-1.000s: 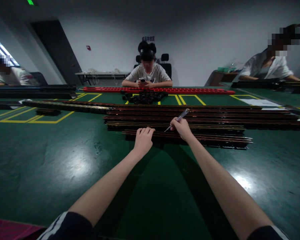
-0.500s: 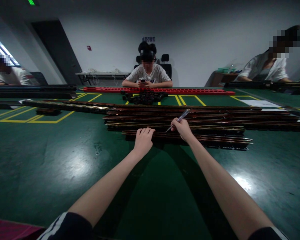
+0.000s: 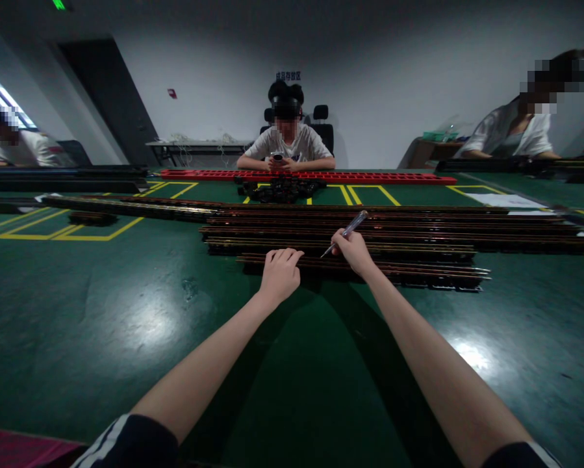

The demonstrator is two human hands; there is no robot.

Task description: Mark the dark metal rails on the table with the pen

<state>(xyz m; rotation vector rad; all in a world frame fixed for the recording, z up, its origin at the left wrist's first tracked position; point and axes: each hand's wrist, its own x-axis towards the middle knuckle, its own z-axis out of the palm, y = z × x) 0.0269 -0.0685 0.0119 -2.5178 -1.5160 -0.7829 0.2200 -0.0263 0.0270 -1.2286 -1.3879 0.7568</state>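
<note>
Across the table in front of me lies a long, narrow dark strip with copper-coloured rods [image 3: 432,275]. My left hand [image 3: 280,276] is closed over this strip left of its middle, fingers bent across the top. In my right hand [image 3: 353,250] is a slim screwdriver with a clear handle [image 3: 357,222]. It leans with the handle up to the right and its thin tip down at the strip. Whether the tip touches the strip, I cannot tell. Just behind lie several similar long strips [image 3: 418,229], side by side.
A red slotted rail [image 3: 384,178] and a heap of small black parts [image 3: 284,188] lie farther back. Yellow lines mark the green table [image 3: 101,312]. A person [image 3: 292,146] sits opposite; others sit at far left and right. White papers [image 3: 503,201] lie at right.
Both hands stay nearly in place. The screwdriver's handle has shifted very slightly; my left hand's thumb side has edged a little to the right.
</note>
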